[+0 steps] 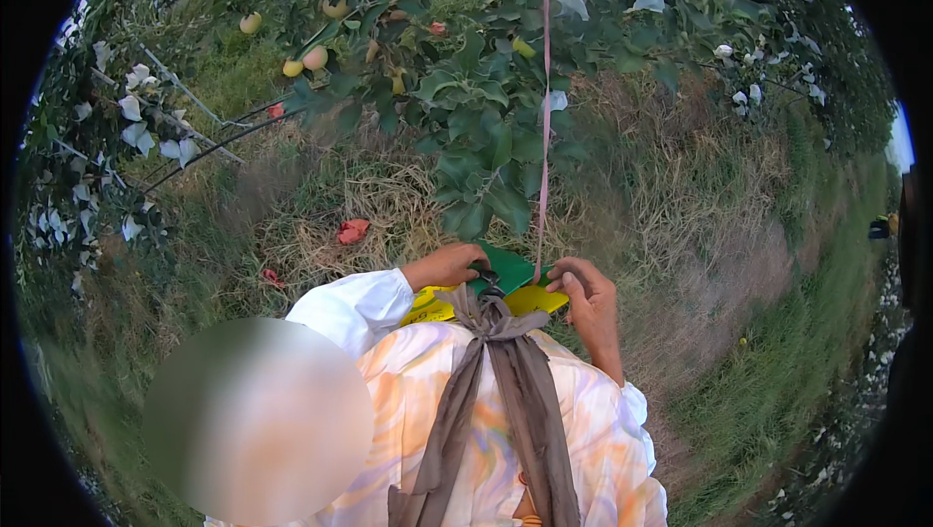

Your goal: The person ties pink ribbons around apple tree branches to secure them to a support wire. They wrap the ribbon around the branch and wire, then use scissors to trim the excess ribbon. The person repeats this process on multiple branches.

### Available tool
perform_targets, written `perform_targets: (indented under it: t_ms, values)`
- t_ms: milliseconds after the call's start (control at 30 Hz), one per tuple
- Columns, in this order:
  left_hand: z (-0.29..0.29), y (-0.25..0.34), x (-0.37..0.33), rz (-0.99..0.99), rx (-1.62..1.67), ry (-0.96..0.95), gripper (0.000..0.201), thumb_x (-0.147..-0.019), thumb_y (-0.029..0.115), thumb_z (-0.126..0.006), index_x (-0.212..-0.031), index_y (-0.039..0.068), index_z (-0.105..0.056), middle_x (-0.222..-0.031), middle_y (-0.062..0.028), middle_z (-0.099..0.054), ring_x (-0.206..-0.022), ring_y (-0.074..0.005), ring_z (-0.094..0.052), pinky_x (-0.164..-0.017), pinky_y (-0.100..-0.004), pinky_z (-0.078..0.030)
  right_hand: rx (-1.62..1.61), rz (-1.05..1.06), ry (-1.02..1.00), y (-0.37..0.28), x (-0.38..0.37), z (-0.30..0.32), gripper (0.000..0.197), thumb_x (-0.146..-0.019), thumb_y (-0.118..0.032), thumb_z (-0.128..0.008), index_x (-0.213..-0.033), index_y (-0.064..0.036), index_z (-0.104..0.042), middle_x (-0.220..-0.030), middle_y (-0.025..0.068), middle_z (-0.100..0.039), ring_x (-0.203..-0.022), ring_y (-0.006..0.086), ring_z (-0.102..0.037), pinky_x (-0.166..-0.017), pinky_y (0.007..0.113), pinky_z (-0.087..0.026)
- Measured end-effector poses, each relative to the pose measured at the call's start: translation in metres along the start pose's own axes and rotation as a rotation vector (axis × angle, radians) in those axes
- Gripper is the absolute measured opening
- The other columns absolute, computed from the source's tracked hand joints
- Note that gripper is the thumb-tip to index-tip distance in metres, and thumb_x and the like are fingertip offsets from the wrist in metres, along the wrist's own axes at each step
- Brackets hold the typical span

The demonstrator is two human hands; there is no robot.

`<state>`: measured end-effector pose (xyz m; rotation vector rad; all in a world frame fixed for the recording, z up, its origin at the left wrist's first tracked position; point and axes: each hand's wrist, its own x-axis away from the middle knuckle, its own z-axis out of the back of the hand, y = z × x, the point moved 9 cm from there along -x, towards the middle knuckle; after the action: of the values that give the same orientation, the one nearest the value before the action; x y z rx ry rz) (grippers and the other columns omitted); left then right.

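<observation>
In front of my chest is a flat green piece (pixel 505 268), with yellow printed parts (pixel 428 306) showing below it on both sides. I cannot tell whether they are sheets or a bag. My left hand (pixel 447 267) is closed, its fingers curled at the green piece's left edge beside a small dark object (pixel 490 283) I cannot make out. At the right edge, the fingers and thumb of my right hand (pixel 587 304) are closed on the green and yellow material. A thin pink ribbon (pixel 545 119) runs from the top of the view down between my hands.
Leafy apple branches (pixel 476 129) hang just ahead, with several pale apples (pixel 314 58) at the upper left. White papery pieces (pixel 136 136) dot the foliage on both sides. Red scraps (pixel 353 231) lie on dry grass. A tied grey-brown scarf (pixel 530 401) hangs down my front.
</observation>
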<state>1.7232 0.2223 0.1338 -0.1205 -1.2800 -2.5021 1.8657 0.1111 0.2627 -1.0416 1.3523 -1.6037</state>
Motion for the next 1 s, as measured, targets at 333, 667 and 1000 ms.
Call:
perform_targets:
  t_ms: [333,667,1000]
  values:
    - [0.096,0.012,0.068,-0.075,0.132,0.427,0.015,-0.079,0.005,-0.062,-0.091,0.001,-0.055,-0.110,-0.0122,-0.057,-0.100,-0.0294,-0.057,-0.084,-0.0365,-0.046,0.011,-0.025,-0.071,-0.006,-0.029,-0.022,0.017,-0.090,0.001,-0.046,-0.102,0.0045,-0.058,-0.090,0.0089,-0.061,-0.077,0.0138,-0.061,-0.072,0.026,-0.049]
    - [0.227,0.071,0.183,-0.095,0.679,0.980,0.012,-0.085,-0.002,-0.055,-0.097,-0.002,-0.054,-0.095,-0.0040,-0.058,-0.086,-0.0120,-0.061,-0.071,-0.0255,-0.049,-0.123,0.114,-0.337,-0.070,-0.067,-0.079,0.015,-0.090,-0.001,-0.049,-0.101,0.0058,-0.059,-0.091,0.0107,-0.061,-0.078,0.0155,-0.062,-0.072,0.028,-0.051]
    - [0.223,0.097,0.091,-0.136,0.872,0.967,0.012,-0.087,0.003,-0.059,-0.098,-0.001,-0.059,-0.085,0.0021,-0.060,-0.076,-0.0036,-0.053,-0.065,-0.0189,-0.043,-0.337,0.284,-0.372,-0.156,-0.105,-0.125,0.025,-0.082,0.006,-0.058,-0.108,0.0059,-0.054,-0.098,0.0064,-0.057,-0.083,0.0135,-0.060,-0.075,0.024,-0.048]
